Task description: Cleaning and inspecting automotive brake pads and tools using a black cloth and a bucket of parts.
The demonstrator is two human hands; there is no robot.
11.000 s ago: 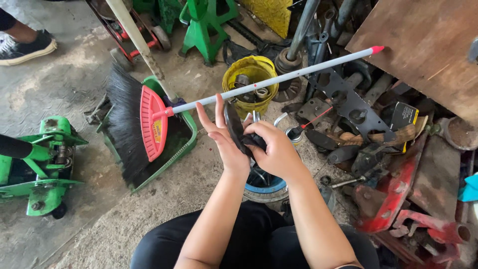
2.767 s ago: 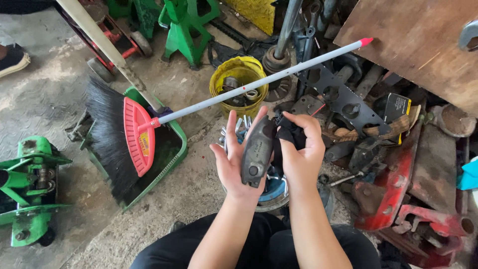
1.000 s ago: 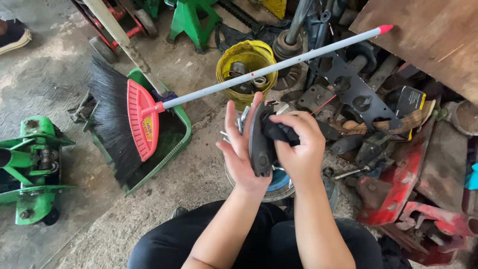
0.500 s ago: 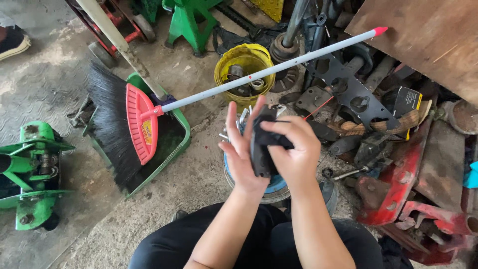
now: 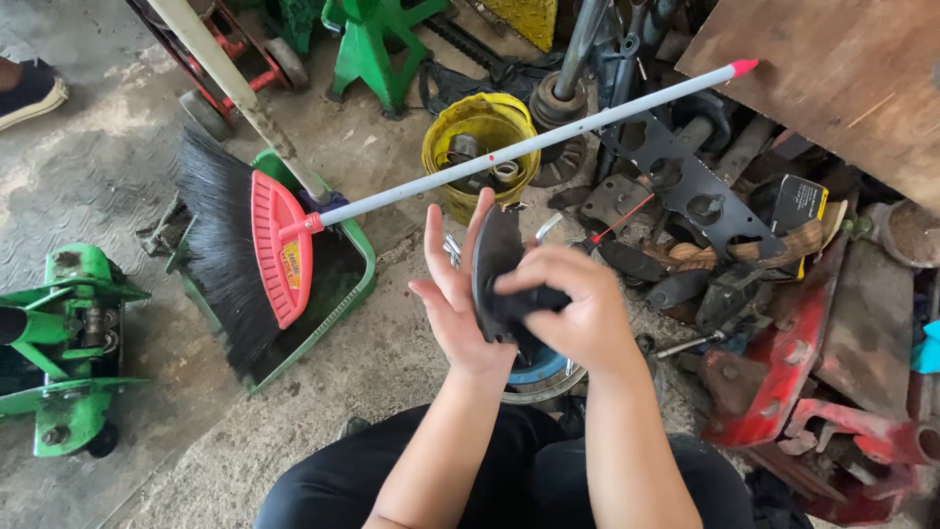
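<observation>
While both hands met over the lap, the scene stood thus:
Left hand (image 5: pixel 458 312): fingers spread wide, palm backing the dark curved part (image 5: pixel 493 264).
Right hand (image 5: pixel 573 312): fingers closed on a black rag (image 5: pixel 519 306), pressed against the part.
Part: upright, centre, above a blue-rimmed tin (image 5: pixel 540 370).
Broom (image 5: pixel 269 257): left, in the green dustpan (image 5: pixel 338 312).
Yellow bucket (image 5: pixel 480 137): far.
</observation>
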